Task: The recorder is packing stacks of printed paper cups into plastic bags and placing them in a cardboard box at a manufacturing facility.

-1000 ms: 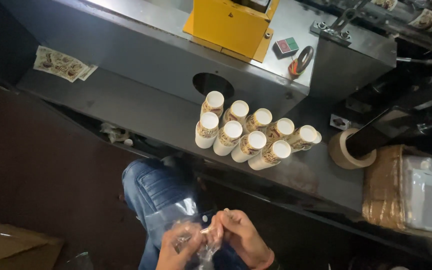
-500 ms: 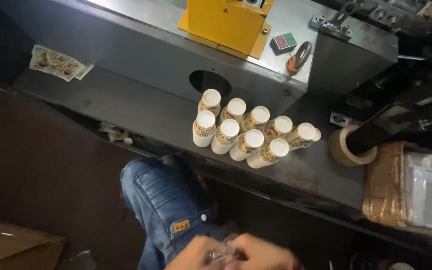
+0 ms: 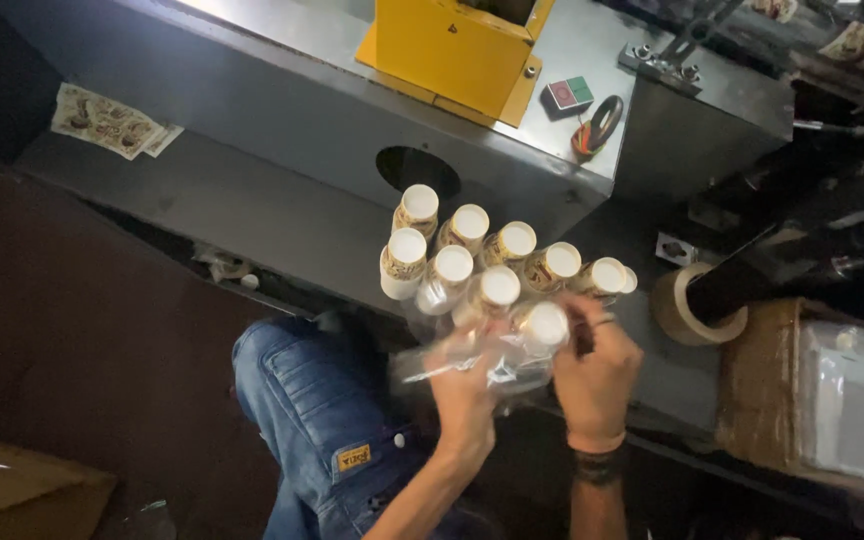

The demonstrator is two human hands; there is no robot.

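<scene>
Paper-cup stacks (image 3: 482, 262) lie bunched on the grey metal ledge (image 3: 202, 200) in front of me, eight or so long tubes packed side by side in two rows. Their long axes slant up and away from me, the white round ends tilted toward my face. Each stack carries a printed band of brown and cream just under the white rim.

My left hand (image 3: 464, 392) pinches the crinkled edge of a clear plastic bag (image 3: 472, 362), which sits over the near end of the closest stack (image 3: 542, 325). My right hand (image 3: 597, 372) is curled with fingers pressed together, gripping the same bag beside that stack, right at the ledge's front edge above my blue-jeaned knee (image 3: 302, 400).

Behind the cups is a round hole (image 3: 417, 168) in the machine's grey wall, a yellow box (image 3: 457, 45) above it, and a small red and green switch (image 3: 568, 94) to its right. Flat printed cup blanks (image 3: 107, 122) lie far left. A roll of tan tape (image 3: 687, 310) sits to the right, next to a brown carton (image 3: 767, 390).
</scene>
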